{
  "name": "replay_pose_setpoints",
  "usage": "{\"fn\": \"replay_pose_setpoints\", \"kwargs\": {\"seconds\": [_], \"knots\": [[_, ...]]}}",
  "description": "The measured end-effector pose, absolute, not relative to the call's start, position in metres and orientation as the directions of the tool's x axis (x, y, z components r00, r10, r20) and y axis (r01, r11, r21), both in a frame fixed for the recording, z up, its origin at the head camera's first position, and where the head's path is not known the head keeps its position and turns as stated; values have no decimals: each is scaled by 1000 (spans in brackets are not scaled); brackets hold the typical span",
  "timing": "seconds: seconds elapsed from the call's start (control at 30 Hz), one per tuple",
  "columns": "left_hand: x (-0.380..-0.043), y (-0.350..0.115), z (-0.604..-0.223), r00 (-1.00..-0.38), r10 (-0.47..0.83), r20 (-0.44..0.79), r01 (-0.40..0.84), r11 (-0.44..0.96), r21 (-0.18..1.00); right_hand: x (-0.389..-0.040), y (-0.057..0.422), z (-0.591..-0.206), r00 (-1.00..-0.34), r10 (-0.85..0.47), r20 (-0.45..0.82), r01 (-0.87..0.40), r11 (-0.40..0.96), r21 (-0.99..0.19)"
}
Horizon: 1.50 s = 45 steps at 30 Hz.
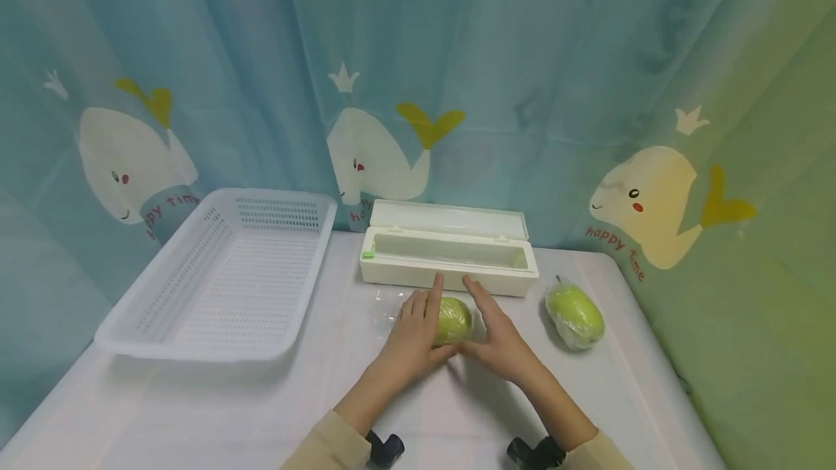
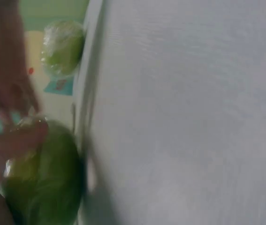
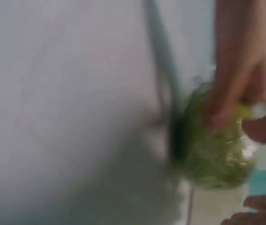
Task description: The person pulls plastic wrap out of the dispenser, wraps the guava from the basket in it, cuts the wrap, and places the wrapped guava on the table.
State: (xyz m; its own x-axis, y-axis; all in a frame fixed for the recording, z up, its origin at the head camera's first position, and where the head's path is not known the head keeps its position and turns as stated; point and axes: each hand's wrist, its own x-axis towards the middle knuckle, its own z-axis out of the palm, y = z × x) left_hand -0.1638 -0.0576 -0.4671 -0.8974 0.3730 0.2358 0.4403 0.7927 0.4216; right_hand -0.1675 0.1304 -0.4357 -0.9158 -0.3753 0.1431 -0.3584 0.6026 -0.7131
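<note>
A green fruit point(image 1: 453, 320) in clear plastic wrap lies on the table between both hands. My left hand point(image 1: 410, 336) rests against its left side, fingers extended and thumb along the near side. Loose clear film point(image 1: 385, 304) shows beyond that hand's fingers. On the other side, my right hand point(image 1: 501, 341) is spread, its index finger pointing away and its thumb close to the left thumb. The right wrist view has the left fingers touching the wrapped fruit point(image 3: 212, 154); blur hides the exact contact of the right fingers.
Behind the fruit stands a long white box point(image 1: 451, 274) with its lid raised. A second wrapped green fruit point(image 1: 575, 314) lies to the right. At the left is a white perforated basket point(image 1: 196, 350). A whale-print curtain point(image 1: 522, 93) hangs behind the white table point(image 1: 228, 412).
</note>
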Motion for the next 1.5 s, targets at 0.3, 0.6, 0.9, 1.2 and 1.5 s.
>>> {"fn": "replay_pose_setpoints", "kwargs": {"seconds": [0.3, 0.6, 0.9, 1.2, 1.5], "knots": [[-167, -109, -432, -919, 193, 345, 386, 622, 681, -179, 129, -451, -846, -499, 186, -498, 619, -607], [-182, -136, -451, -991, 81, 108, 135, 539, 832, -177, 133, -452, -854, -505, 126, -466, 634, -617], [-161, -100, -445, -928, 104, 358, 325, 695, 641, -173, 128, -452, -886, -437, 153, -440, 692, -572], [-137, -57, -445, -851, 251, 461, 409, 868, 283, -173, 124, -453, -911, -356, 209, -412, 765, -494], [-122, -41, -457, -847, 366, 385, 485, 829, 279, -182, 131, -448, -893, -432, 127, -446, 810, -381]]}}
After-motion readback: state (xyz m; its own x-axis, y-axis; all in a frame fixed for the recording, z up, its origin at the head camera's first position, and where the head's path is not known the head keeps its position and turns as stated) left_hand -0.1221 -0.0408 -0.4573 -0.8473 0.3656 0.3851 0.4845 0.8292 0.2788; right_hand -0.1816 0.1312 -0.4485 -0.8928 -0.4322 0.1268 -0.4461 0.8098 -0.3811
